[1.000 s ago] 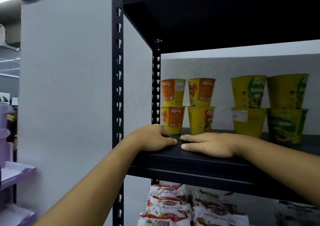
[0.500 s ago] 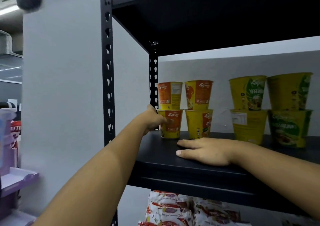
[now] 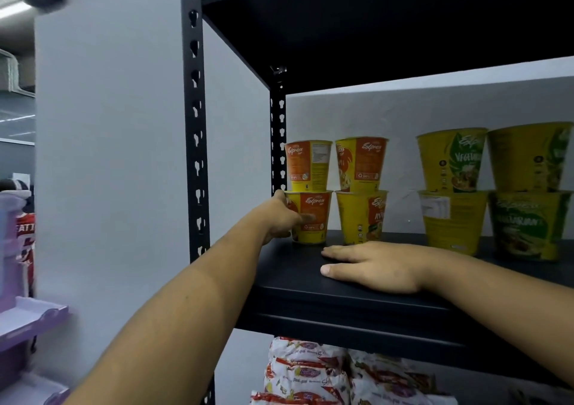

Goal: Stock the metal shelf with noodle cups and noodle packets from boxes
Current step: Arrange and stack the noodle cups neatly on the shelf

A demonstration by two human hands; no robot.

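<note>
stocking a metal shelf (image 3: 310, 296) with noodle cups. the left hand (image 3: 281, 218) reaches into the rear left corner and wraps thumb and fingers round the bottom cup (image 3: 312, 218) of a two-high stack, with the top cup (image 3: 307, 165) resting on its lid. gripping low on the stack probably lets both cups be squared together beside the rear post (image 3: 278, 140) without toppling the upper one. the right hand (image 3: 372, 266) lies flat on the bare front of the shelf board, fingers straight and holding nothing, apparently as a brace during the reach. both cups are tapered and yellow, with an orange panel and "express" lettering. just beside them stands a second stack (image 3: 362, 187) of like cups. farther right are wider green-labelled cups (image 3: 452, 187), also two high. noodle packets (image 3: 310, 370) lie on the level below.
</note>
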